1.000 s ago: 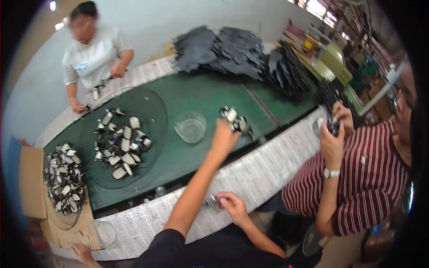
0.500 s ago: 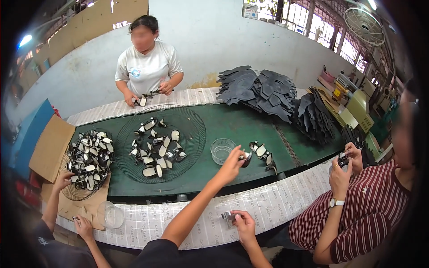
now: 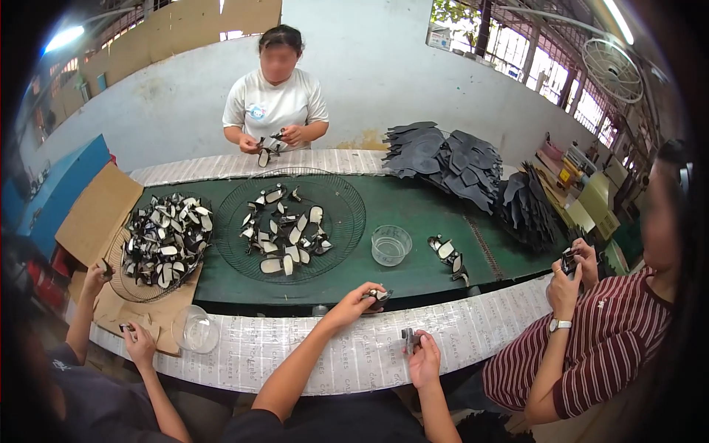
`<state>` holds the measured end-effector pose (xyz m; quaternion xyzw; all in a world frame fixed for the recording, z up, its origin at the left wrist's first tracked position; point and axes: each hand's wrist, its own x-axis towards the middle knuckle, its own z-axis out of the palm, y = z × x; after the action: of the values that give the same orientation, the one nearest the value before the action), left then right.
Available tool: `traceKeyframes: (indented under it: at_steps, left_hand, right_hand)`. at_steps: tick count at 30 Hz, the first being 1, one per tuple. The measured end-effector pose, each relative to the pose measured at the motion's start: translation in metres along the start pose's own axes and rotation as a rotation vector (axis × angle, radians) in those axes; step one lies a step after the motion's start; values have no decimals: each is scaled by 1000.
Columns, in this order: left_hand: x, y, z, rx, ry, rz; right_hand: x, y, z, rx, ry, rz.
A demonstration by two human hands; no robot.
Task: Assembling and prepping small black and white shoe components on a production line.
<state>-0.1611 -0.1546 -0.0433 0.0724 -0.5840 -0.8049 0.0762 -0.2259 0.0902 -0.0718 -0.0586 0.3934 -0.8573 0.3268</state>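
My left hand (image 3: 346, 308) is closed on a small black piece with a pale pad (image 3: 379, 298), over the front edge of the green work surface (image 3: 413, 284). To its right, my right hand (image 3: 424, 360) pinches a small dark grey, clip-like piece (image 3: 408, 340) above the paper-covered ledge (image 3: 473, 332). Beyond my hands stands a clear round bowl (image 3: 391, 246). Right of the bowl lies a short row of black pieces with cream pads (image 3: 447, 255). Similar black-and-cream pieces (image 3: 292, 240) lie heaped in a round wire basket (image 3: 353, 199) at the middle left.
Dark grey flat cut-outs (image 3: 450, 162) are stacked at the far right. A fuller wire basket (image 3: 120, 277) and another clear bowl (image 3: 196, 330) are near a co-worker's hands (image 3: 136, 343) at left. Other co-workers handle pieces across the table and at right.
My left hand has drawn back from beside the clear bowl toward me, carrying the black piece. My right hand has risen slightly with the grey piece. The whole view has shifted.
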Motion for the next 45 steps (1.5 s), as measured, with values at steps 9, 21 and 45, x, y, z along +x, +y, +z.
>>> traceKeyframes:
  at_steps: [9,21,45]
  left_hand:
    - [7,-37,0,-340,356,4]
    - [-1,-14,5,-627,161,11]
    - [-1,-18,4,-605,71,131]
  right_hand:
    - [0,0,-3,83,19,19]
    - [5,1,-6,66,25,26]
    - [6,0,-6,77,11,24]
